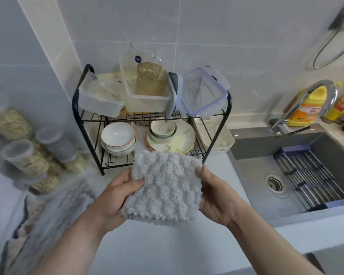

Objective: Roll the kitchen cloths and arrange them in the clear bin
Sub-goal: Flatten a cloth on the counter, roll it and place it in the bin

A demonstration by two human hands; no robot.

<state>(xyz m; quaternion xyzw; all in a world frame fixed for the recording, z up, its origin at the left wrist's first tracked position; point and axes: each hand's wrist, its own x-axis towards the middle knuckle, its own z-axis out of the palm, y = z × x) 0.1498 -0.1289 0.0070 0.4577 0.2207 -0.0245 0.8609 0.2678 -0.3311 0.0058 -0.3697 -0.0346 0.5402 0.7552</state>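
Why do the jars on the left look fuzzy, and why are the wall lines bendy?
Head view: the wide-angle lens bends the wall tiles toward the edges. Head view: the jars and cloth pile sit at the smeary left edge, while the grey cloth in the middle is sharp. Head view: soft light, a glint on the tap.

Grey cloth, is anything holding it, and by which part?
Yes, both hands hold it. The left hand grips the grey cloth by its left edge, and the right hand grips its right edge.
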